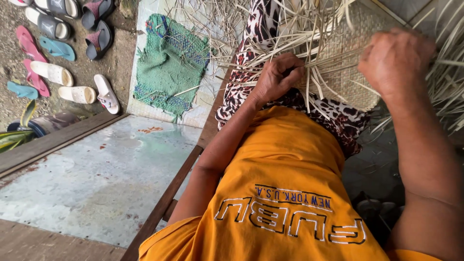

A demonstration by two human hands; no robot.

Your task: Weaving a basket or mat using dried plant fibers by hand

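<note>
A partly woven straw mat (350, 72) lies across my lap, over a leopard-print cloth (338, 116). Loose pale straw strips (299, 29) fan out from its edge. My left hand (278, 77) is closed on a few of these strips at the mat's left edge. My right hand (394, 58) is closed over strips at the mat's right side, knuckles up. I wear an orange shirt (285, 164) with printed lettering.
A wooden bench edge (166, 198) runs diagonally below my left arm. A green knitted mat (169, 63) lies on a tiled patch. Several sandals and slippers (58, 53) are scattered on the ground at top left. A pale concrete floor (106, 179) spreads below.
</note>
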